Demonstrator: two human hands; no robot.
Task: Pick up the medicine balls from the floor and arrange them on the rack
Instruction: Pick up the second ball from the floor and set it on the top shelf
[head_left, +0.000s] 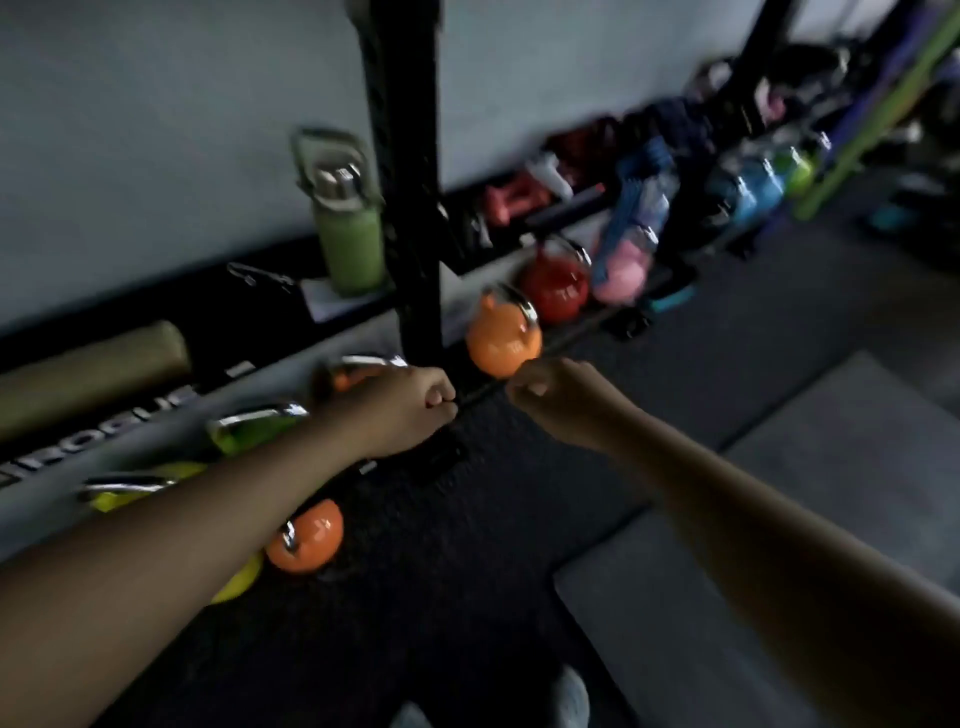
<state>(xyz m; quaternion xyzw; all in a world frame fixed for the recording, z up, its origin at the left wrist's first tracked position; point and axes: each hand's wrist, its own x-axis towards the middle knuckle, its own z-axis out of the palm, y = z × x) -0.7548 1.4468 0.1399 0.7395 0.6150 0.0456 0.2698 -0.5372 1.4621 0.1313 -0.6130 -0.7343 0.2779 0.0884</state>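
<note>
Oddly, no medicine ball shows in the blurred head view; only kettlebells line the rack's (410, 208) low shelf, with an orange kettlebell (306, 538) on the floor (467, 597) by its front edge. Left hand (410, 410) and right hand (556, 400) reach side by side toward the shelf, fingers curled shut, holding nothing visible, probably readying a two-handed lift.
</note>
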